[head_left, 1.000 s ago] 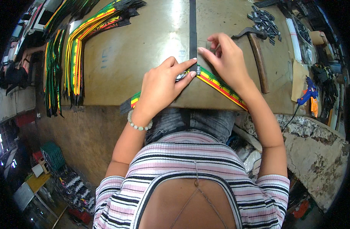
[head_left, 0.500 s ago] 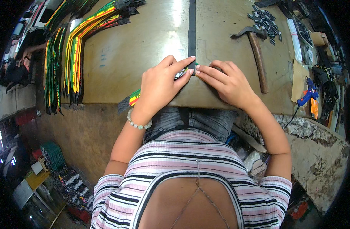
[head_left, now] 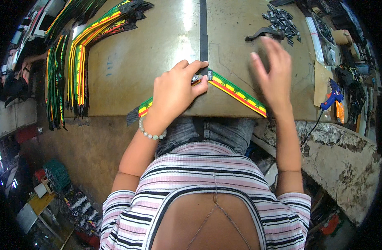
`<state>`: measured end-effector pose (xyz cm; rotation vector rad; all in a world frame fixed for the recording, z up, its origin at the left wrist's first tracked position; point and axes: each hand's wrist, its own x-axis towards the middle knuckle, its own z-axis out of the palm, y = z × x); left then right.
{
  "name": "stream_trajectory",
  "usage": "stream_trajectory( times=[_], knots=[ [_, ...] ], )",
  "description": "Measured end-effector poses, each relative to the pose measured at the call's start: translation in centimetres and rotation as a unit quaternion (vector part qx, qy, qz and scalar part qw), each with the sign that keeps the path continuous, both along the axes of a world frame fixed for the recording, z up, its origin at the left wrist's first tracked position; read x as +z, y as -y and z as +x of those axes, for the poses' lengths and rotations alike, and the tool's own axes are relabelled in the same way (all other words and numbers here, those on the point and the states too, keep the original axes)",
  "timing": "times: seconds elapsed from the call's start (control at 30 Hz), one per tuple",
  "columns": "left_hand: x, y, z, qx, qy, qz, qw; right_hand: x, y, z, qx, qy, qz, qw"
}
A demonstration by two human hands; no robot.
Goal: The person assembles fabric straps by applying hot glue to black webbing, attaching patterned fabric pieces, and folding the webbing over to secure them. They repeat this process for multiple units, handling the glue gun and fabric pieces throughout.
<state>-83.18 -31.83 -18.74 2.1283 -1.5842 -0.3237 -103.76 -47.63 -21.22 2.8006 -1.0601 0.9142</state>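
A green, yellow and red striped strap (head_left: 237,92) lies bent in a V at the near edge of the brown worktable (head_left: 157,62). At its corner it meets a black strap (head_left: 204,29) that runs straight away from me. My left hand (head_left: 174,93) pins that corner down, fingers curled over a small metal fitting there. My right hand (head_left: 272,73) hovers blurred above the table to the right, fingers spread and holding nothing. It is near a dark hammer (head_left: 262,32), whose handle it hides.
Stacks of striped straps (head_left: 80,58) lie along the table's left side. A heap of small black pieces (head_left: 282,23) and white sticks (head_left: 314,35) sit at the far right. A blue glue gun (head_left: 332,96) rests on the right edge. My lap is below the table.
My right hand has left the strap corner, where it was pressing beside the left, and moved up and right with fingers spread. The left hand stays on the corner.
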Motion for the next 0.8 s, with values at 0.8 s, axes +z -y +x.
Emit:
stream_trajectory(
  times=[0.8],
  knots=[
    [-1.0,-3.7,0.8,0.048,-0.05,-0.089,0.994,3.1,-11.7,1.6,0.12,-0.01,0.207,0.971]
  ],
)
